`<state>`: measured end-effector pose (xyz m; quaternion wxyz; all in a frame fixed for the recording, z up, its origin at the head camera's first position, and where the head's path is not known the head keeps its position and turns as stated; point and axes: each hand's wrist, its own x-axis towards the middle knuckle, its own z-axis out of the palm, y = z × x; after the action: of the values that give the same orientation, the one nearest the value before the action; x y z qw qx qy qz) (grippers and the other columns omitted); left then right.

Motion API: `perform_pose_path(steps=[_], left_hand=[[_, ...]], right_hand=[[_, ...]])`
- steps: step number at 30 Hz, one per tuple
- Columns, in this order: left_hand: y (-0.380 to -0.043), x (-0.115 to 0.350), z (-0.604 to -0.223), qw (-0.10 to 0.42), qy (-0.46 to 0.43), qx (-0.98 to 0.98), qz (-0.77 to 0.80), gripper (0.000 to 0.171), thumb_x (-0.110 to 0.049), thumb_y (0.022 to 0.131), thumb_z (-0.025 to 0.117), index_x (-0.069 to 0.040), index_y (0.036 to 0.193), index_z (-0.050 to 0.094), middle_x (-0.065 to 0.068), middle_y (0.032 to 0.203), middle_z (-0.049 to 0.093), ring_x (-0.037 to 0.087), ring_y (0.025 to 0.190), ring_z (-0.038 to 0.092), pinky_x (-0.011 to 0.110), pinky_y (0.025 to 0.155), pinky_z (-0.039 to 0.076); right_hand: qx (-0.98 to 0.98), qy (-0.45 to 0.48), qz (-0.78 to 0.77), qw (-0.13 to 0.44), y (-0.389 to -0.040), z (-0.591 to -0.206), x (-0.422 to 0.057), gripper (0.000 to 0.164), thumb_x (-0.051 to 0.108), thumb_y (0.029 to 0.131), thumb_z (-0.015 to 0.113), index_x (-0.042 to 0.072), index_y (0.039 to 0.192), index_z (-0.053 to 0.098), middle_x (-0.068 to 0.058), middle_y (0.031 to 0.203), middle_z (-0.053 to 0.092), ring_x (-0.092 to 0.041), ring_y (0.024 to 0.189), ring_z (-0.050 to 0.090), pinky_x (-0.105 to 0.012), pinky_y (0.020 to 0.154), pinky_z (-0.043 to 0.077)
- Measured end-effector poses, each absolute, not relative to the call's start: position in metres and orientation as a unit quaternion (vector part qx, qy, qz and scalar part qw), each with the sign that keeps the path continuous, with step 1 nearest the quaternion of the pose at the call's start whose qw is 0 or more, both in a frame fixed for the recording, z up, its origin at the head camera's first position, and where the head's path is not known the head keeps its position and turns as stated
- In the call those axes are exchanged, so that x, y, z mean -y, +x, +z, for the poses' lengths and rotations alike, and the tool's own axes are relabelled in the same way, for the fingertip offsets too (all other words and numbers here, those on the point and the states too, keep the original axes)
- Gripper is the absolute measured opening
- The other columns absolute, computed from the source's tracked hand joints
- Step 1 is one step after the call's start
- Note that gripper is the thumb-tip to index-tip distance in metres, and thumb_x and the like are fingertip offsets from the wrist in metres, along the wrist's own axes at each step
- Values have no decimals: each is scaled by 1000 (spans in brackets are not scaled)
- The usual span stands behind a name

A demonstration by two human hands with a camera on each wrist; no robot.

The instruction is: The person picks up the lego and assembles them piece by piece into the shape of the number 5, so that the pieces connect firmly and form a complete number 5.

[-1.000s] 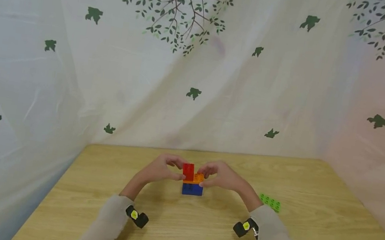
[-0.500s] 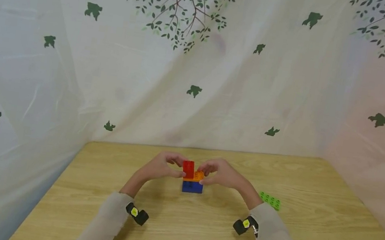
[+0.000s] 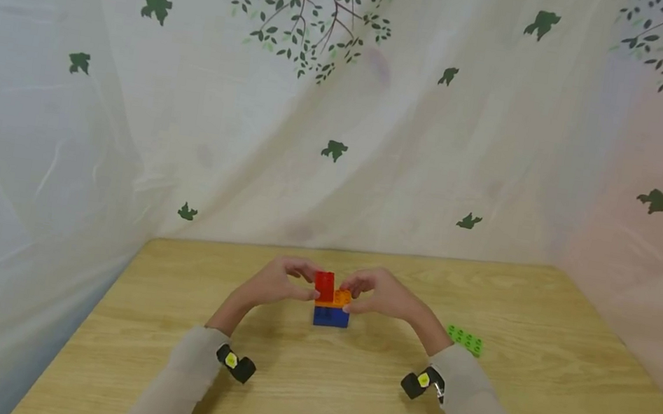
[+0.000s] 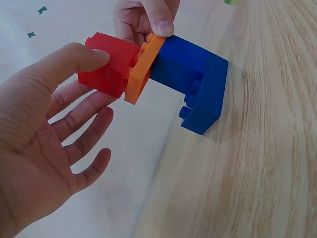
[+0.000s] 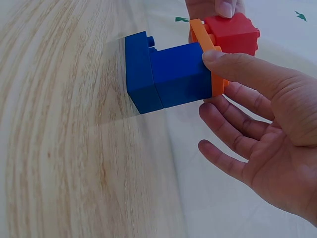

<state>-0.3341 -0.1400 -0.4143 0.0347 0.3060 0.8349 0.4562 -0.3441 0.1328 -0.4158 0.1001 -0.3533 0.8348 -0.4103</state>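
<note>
A stack of toy building bricks stands on the table, centred in the head view. At its base are blue bricks [image 3: 331, 316], a long low one with a taller block on one half. An orange plate [image 4: 140, 74] lies over the taller block and overhangs the other half. On the overhanging side sits a red brick [image 4: 109, 64], which my left hand [image 3: 278, 281] pinches between thumb and fingers. My right hand [image 3: 384, 294] pinches the orange plate at its other end, the thumb at the seam with the blue block [image 5: 181, 74].
A green studded plate [image 3: 465, 340] lies on the wooden table [image 3: 306, 387] to the right, beside my right forearm. Behind the table's far edge hangs a pale curtain [image 3: 250, 153] with leaf prints. Black cameras [image 3: 418, 383] are strapped at both wrists.
The head view has tilted slightly, so everything sits a little higher in it. Both hands keep their holds on the red brick and the orange plate.
</note>
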Motion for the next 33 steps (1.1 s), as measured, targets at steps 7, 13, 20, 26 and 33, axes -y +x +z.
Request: perform_pose_path(steps=[7, 13, 20, 26, 33], left_hand=[[-334, 138, -409, 36, 301, -838, 454, 39, -14, 84, 82, -8, 121, 72, 9, 107, 76, 36, 104, 67, 57, 103, 46], [-335, 137, -409, 37, 293, -845, 446, 36, -18, 85, 80, -10, 119, 73, 7, 108, 75, 29, 102, 67, 54, 102, 48], [-336, 138, -413, 32, 297, -846, 442, 35, -20, 86, 80, -11, 119, 74, 4, 106, 76, 16, 96, 66, 48, 99, 50], [-334, 138, -414, 33, 301, -844, 443, 37, -18, 83, 82, -10, 119, 74, 6, 107, 76, 27, 100, 67, 58, 102, 47], [-329, 138, -410, 31, 297, -846, 442, 37, -16, 83, 83, -7, 118, 74, 9, 108, 75, 42, 108, 64, 64, 105, 42]], right_hand=[[-836, -350, -410, 101, -346, -412, -134, 34, 17, 87, 82, 2, 115, 71, -13, 112, 73, -17, 93, 65, -52, 96, 54], [-835, -355, -410, 98, -347, -415, -135, 33, 17, 87, 81, 2, 114, 71, -12, 111, 73, -15, 92, 64, -52, 96, 53], [-833, -350, -416, 101, -346, -417, -135, 32, 16, 87, 81, 1, 113, 71, -13, 111, 73, -18, 92, 65, -55, 96, 53], [-836, -345, -414, 106, -343, -416, -135, 34, 18, 87, 82, 2, 115, 71, -13, 112, 73, -19, 94, 65, -55, 96, 53], [-835, -348, -413, 101, -344, -416, -132, 33, 16, 86, 82, 1, 114, 71, -13, 111, 73, -17, 92, 65, -55, 98, 52]])
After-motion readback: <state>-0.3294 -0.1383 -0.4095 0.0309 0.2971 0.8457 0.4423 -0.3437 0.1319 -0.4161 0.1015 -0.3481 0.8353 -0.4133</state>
